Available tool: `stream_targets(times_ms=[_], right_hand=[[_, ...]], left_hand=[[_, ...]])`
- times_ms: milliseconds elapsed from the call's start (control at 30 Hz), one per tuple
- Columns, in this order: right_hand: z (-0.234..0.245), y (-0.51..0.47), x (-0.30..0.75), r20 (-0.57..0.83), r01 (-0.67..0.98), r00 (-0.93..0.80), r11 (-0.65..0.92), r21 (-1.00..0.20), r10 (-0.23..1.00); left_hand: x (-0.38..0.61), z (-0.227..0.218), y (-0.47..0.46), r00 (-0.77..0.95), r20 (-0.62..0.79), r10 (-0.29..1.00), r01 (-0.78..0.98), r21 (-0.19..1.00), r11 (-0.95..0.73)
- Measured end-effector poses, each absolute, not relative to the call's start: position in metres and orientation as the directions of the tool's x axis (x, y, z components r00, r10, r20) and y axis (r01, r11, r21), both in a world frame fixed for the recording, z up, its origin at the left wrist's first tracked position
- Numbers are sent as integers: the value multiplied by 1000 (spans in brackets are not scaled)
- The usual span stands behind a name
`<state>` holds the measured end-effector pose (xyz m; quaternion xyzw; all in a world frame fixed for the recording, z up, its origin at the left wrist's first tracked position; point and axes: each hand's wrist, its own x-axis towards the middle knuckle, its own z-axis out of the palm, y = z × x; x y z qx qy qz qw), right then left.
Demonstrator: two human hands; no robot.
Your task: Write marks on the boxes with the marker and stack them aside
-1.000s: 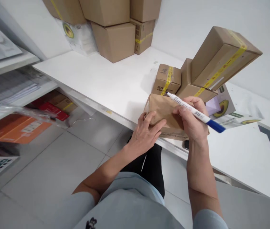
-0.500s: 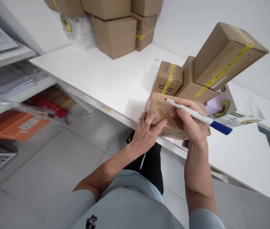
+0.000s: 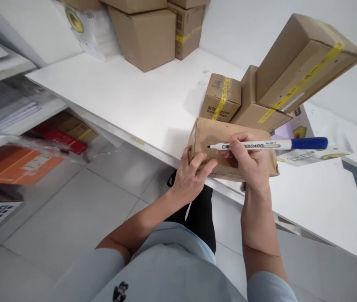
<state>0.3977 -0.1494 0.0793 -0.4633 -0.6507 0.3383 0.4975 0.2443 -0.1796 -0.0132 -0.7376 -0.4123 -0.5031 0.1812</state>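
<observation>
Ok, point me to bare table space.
The widest patch is the table left of the small taped box, in front of the stacked boxes. Another lies right of the right hand, before the avocado packaging. It's crowded behind the box the left hand rests on.

There are two hands (image 3: 192,176) (image 3: 252,161), one marker (image 3: 277,144), one handled box (image 3: 208,132) and three boxes (image 3: 221,96) (image 3: 248,115) (image 3: 292,79) just beyond.

The marker (image 3: 268,145) reads "EBOARD"; the small box (image 3: 221,97), "善存".

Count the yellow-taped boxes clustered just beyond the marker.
3: a small box, a lower box to its right, and a large box stacked on the lower one. More may be hidden behind.
</observation>
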Motion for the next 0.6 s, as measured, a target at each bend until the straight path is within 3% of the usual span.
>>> stream_targets(times_ms=[167, 333, 600], right_hand=[[80, -152, 385, 325, 187, -115, 342, -921, 939], [77, -152, 382, 365, 200, -101, 379, -904, 925], [74, -151, 384, 357, 248, -118, 375, -893, 927]], left_hand=[[246, -19, -177, 131, 900, 415, 785, 161, -598], [245, -20, -177, 131, 921, 366, 783, 131, -608], [245, -23, -177, 100, 904, 416, 750, 206, -628]])
